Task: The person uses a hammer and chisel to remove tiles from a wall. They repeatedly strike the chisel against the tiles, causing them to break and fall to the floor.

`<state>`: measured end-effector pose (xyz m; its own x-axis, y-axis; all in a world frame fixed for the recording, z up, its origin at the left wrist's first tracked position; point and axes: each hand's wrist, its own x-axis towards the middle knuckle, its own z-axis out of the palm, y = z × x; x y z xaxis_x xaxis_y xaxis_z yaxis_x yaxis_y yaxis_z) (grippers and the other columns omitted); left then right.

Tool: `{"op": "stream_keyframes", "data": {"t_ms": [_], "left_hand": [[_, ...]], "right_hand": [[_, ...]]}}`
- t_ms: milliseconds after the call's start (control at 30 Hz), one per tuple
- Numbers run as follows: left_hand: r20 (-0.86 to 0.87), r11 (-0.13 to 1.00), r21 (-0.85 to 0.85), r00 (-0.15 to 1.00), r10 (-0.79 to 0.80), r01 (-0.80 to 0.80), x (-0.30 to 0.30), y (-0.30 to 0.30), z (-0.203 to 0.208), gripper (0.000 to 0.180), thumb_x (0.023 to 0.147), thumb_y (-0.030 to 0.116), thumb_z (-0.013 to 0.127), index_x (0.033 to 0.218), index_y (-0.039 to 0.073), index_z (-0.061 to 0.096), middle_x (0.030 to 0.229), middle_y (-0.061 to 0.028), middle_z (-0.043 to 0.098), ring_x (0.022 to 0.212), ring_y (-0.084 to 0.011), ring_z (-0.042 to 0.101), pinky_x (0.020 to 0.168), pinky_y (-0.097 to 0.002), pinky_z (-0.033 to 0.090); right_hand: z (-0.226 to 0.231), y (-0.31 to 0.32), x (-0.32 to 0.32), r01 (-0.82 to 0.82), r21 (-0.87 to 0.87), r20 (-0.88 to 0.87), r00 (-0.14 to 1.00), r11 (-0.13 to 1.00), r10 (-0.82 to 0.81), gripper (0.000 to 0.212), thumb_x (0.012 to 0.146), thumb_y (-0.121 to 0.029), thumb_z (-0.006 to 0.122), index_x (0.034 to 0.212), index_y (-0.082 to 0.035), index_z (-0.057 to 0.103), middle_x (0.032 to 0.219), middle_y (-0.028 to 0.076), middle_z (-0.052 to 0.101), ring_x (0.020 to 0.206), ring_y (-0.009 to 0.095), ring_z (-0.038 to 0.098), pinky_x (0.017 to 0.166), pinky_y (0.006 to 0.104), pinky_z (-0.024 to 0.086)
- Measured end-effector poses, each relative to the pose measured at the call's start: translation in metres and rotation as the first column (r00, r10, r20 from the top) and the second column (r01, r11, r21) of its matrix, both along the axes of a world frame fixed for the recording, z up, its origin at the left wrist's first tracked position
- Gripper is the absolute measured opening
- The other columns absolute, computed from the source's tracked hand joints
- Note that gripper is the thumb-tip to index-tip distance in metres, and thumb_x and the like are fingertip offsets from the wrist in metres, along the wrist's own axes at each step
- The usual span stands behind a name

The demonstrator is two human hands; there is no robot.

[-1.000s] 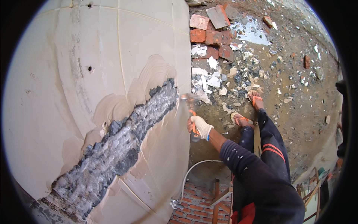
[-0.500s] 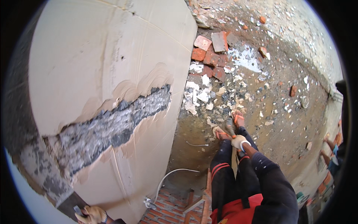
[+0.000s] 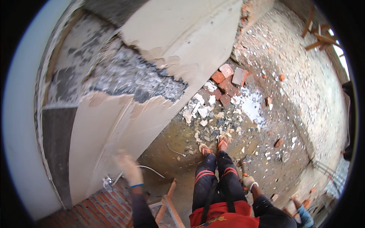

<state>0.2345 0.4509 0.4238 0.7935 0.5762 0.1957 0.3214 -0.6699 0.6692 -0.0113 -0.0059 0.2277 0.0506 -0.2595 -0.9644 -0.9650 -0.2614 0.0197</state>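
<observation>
Nearest, a red-and-black top is covering the person's waist. The right hand, in a pale glove, is holding a hammer low beside the right leg. Its fingers are wrapping around the handle while the head is pointing away from the body, probably because this is keeping the tool clear of the legs. The left hand, also gloved, is blurring in front of the pale wall; I cannot tell how far open its fingers are or whether they are holding anything. Near that wrist, a wooden frame is standing, and a metal tap is sitting low by the wall. Beyond, sandalled feet are resting on the wet floor. A rough grey band is running across the wall, and pale fragments are lying below, likely because debris is landing there. Past them, red bricks are sitting clustered, seemingly for tidiness. Farthest, timber pieces are crossing near the rim.
</observation>
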Motion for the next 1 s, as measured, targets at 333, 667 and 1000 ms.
{"op": "stream_keyframes", "data": {"t_ms": [333,667,1000], "left_hand": [[-0.911,0.915,-0.398,0.146,-0.386,-0.066,-0.248,-0.108,-0.152,0.052,0.069,0.047,0.057,0.088,-0.001,0.063,0.077,-0.0213,0.064,0.075,-0.0340,0.062,0.066,-0.0401,0.047],[-0.738,0.739,-0.671,0.145,-0.659,-0.057,-0.257,-0.094,-0.170,0.034,0.069,0.036,0.054,0.062,0.003,0.060,0.060,-0.0164,0.057,0.062,-0.0275,0.059,0.059,-0.0389,0.043],[-0.672,0.814,-0.101,0.564,-0.480,0.572,-0.054,-0.113,-0.266,0.028,0.078,0.026,0.057,0.101,0.011,0.052,0.115,-0.0137,0.048,0.091,-0.0316,0.057,0.071,-0.0441,0.047]], "right_hand": [[0.057,0.053,0.051,-0.721,-0.054,0.140,0.679,0.691,0.720,0.033,0.075,-0.029,0.050,0.093,-0.005,0.065,0.088,0.021,0.063,0.087,0.035,0.061,0.078,0.0413,0.048],[0.124,0.082,0.072,-0.830,-0.236,0.245,0.451,0.504,0.858,0.027,0.072,-0.023,0.055,0.083,0.001,0.058,0.075,0.025,0.060,0.075,0.040,0.060,0.069,0.0466,0.048],[0.068,0.069,0.032,-0.782,-0.040,0.096,0.617,0.623,0.781,0.030,0.070,-0.025,0.057,0.081,0.002,0.058,0.078,0.026,0.060,0.081,0.041,0.059,0.074,0.0469,0.046]]}}
